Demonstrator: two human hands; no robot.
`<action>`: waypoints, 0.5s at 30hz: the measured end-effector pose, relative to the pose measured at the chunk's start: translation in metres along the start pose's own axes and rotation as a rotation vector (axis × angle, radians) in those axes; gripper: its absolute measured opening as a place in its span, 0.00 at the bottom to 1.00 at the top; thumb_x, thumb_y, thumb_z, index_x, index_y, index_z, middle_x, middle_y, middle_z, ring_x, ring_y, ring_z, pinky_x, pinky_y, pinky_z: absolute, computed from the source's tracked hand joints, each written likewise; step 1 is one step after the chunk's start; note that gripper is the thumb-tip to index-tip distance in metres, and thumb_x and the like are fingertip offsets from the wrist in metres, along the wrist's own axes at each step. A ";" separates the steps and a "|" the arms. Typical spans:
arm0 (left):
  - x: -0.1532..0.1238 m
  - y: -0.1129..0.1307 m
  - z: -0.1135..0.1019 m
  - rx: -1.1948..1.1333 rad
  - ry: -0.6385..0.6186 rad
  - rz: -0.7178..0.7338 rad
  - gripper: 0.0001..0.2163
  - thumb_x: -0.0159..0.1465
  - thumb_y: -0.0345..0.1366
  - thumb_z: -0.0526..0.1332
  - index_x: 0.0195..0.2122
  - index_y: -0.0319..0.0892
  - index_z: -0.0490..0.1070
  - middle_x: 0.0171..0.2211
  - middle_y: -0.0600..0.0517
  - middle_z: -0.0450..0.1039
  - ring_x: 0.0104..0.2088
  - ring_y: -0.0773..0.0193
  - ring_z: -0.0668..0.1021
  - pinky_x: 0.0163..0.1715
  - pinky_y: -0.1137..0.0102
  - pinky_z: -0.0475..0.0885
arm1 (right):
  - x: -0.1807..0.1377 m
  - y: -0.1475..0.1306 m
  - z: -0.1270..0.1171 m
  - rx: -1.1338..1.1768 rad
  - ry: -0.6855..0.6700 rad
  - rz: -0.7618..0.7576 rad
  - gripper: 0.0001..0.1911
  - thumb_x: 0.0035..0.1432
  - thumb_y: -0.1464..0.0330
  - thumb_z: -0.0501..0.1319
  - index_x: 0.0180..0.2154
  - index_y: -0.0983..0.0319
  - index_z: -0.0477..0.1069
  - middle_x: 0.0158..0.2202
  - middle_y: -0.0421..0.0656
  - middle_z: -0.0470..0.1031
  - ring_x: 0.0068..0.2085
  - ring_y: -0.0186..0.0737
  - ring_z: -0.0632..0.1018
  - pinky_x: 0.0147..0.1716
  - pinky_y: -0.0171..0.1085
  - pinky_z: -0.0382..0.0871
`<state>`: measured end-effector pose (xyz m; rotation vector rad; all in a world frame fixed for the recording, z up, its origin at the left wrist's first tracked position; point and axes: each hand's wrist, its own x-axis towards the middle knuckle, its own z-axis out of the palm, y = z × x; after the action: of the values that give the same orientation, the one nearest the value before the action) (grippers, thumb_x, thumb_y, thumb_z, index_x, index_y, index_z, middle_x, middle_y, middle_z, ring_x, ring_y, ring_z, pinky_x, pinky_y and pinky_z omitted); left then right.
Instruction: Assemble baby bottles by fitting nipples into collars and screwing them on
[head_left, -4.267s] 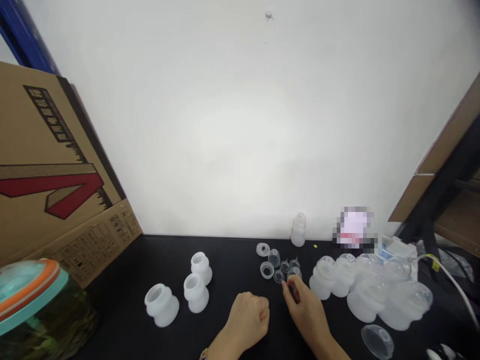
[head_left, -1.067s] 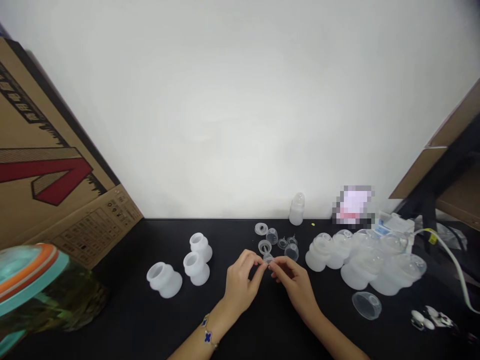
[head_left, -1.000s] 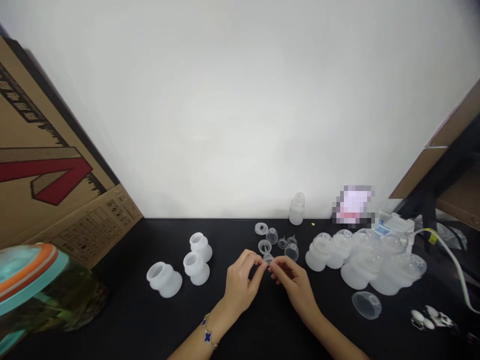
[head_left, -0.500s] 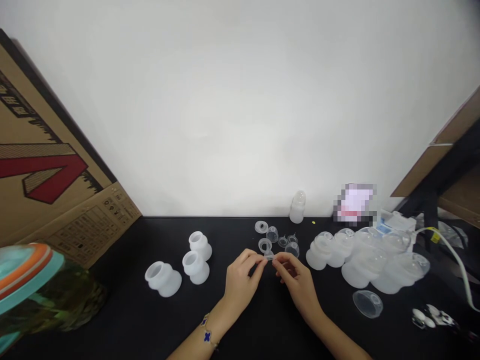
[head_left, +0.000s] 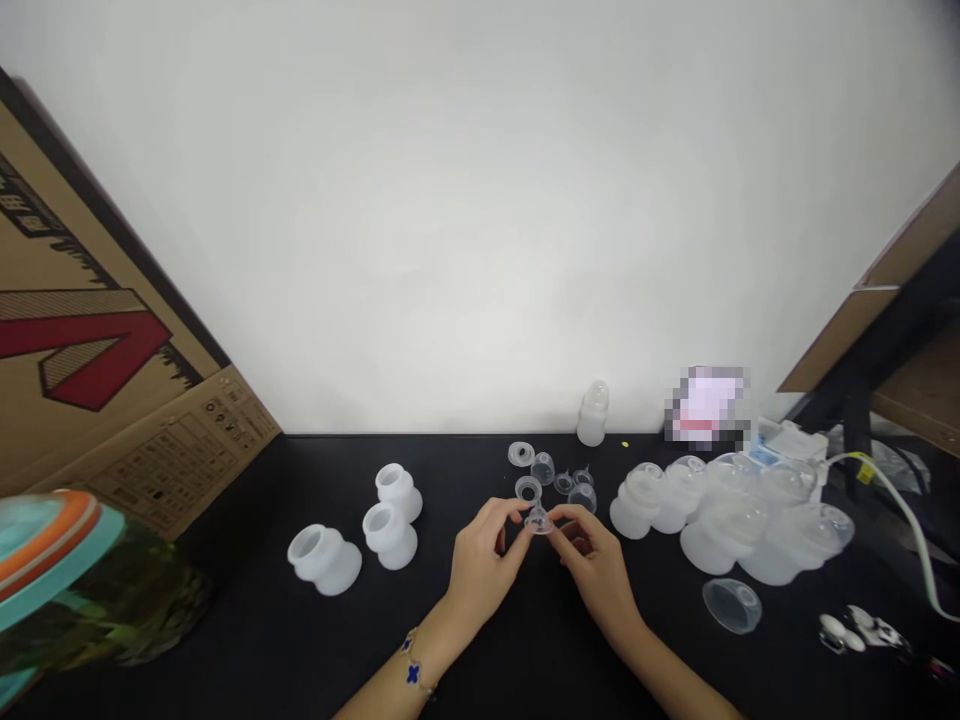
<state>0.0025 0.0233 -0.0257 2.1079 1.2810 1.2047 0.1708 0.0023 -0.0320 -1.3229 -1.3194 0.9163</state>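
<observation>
Clear, flared, nipple-shaped teat [head_left: 538,521], and it's right in the middle, low over the black tabletop [head_left: 525,665], pinched from both sides! The left hand [head_left: 484,560], gold bracelet with blue charms [head_left: 412,673] at its wrist, grips one edge between thumb and forefinger; the right hand [head_left: 592,557] grips the opposite edge, thumb and forefinger again, its other fingers curled. Just beyond sits a translucent plastic screw ring [head_left: 528,489], and behind that a loose scatter: another translucent ring [head_left: 521,454], small clear domed caps [head_left: 582,497] and more clear teats [head_left: 564,484]. One slim white bottle with a clear domed top [head_left: 592,415] stands upright by the wall. Out left, three squat, milky-white, wide-mouthed bottles [head_left: 325,560], uncapped; off to the right, a tight crowd of clear-capped white bottles [head_left: 724,535], with a large clear domed cover [head_left: 733,606] lying in front.
</observation>
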 end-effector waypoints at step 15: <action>0.000 0.001 0.004 -0.005 0.019 0.010 0.05 0.67 0.36 0.58 0.33 0.43 0.70 0.32 0.54 0.73 0.22 0.72 0.69 0.23 0.76 0.66 | 0.006 0.003 0.000 -0.002 -0.061 0.049 0.18 0.58 0.52 0.62 0.39 0.58 0.76 0.34 0.43 0.77 0.29 0.40 0.75 0.25 0.35 0.69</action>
<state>0.0066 0.0239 -0.0275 2.1069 1.2759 1.2330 0.1724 0.0084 -0.0338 -1.3435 -1.3401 0.9957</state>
